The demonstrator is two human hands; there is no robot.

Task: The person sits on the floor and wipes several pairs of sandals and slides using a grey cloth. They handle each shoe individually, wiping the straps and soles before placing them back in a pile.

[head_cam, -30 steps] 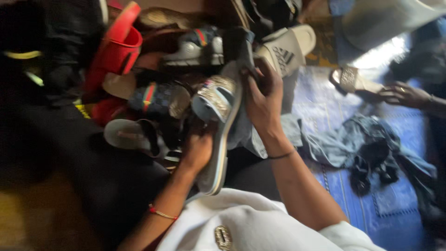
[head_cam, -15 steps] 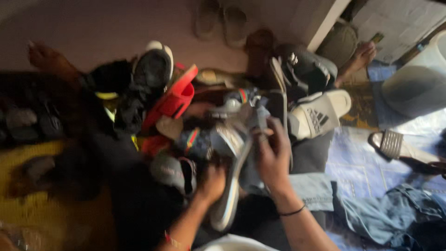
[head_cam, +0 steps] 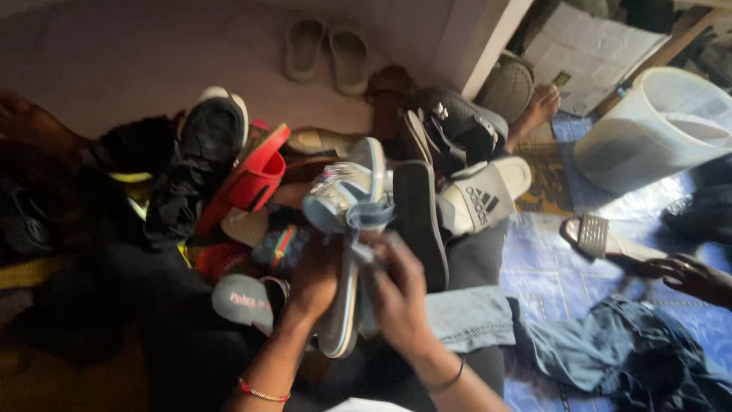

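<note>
Shifted closer together since the earlier frame, both hands, low at centre over a heap of shoes on the floor. Held a grey sandal [head_cam: 347, 252] on edge, sole toward the left hand [head_cam: 314, 276], fingers clamped along its side. Gripped a strip of blue-grey cloth [head_cam: 366, 217] at the sandal's strap with the right hand [head_cam: 396, 294], fingers closed on it. Lay just beside: a red slide [head_cam: 252, 179], a black-soled shoe [head_cam: 418, 221], a white slide [head_cam: 480, 200]. Stood well apart, upper right, a white bucket [head_cam: 648, 130].
</note>
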